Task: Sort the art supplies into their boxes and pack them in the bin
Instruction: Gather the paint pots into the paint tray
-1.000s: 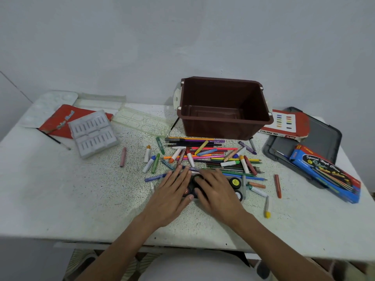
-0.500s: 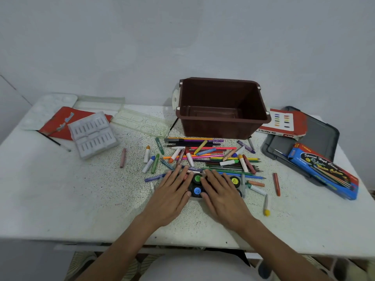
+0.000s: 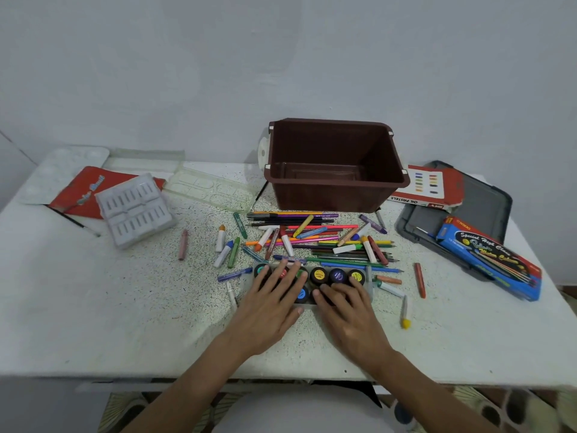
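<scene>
A clear tray of small paint pots [image 3: 337,275] with black lids lies near the table's middle front. My left hand [image 3: 268,303] rests flat on its left pots, fingers straight. My right hand [image 3: 349,310] lies flat on the near right pots. Behind them spreads a heap of coloured pencils and crayons [image 3: 315,237]. The empty brown bin [image 3: 334,165] stands at the back. A blue water-colour pencil box [image 3: 490,256] lies at the right, a red oil pastels box [image 3: 427,187] behind it, and a grey crayon insert [image 3: 134,209] at the left.
A dark grey lid [image 3: 487,204] lies under the boxes at right. A clear plastic tray [image 3: 212,189], a red packet [image 3: 84,190], a white palette [image 3: 62,164] and a thin brush [image 3: 73,221] sit at the back left. Loose crayons [image 3: 420,279] lie scattered around the paint tray.
Both hands have slid back toward me and apart over the paint tray, uncovering more pot lids along its far row.
</scene>
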Available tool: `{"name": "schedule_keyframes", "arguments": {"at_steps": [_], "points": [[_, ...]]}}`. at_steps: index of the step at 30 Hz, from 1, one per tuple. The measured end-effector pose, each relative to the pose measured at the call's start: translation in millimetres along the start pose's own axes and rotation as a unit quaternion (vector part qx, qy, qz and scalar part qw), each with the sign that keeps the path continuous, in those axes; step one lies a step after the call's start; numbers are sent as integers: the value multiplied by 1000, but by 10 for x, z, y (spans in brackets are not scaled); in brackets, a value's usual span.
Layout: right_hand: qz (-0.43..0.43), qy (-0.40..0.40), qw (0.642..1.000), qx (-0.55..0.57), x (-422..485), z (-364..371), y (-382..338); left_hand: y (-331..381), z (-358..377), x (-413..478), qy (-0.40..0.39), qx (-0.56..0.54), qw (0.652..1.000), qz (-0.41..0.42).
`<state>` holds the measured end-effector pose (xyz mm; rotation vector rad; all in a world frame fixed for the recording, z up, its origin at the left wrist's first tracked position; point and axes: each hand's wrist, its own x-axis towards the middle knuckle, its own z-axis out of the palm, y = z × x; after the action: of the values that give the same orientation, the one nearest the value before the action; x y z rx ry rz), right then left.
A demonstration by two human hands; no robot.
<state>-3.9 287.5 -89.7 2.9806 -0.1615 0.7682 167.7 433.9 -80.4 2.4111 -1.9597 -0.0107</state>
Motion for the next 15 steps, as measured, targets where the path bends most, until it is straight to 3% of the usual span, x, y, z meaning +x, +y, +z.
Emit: {"name": "schedule_keyframes", "arguments": {"at_steps": [7,10,15], "points": [[69,28,995,62,188,4,72,-19,-2,18,-5,-22,1000,0],[116,-12,991,68,381,-41,159,-21,-25,48,5,-35,999,-6],[125,-77,984,100,562,-90,227,-38,-11,35,12,-34,999,-4]]}}
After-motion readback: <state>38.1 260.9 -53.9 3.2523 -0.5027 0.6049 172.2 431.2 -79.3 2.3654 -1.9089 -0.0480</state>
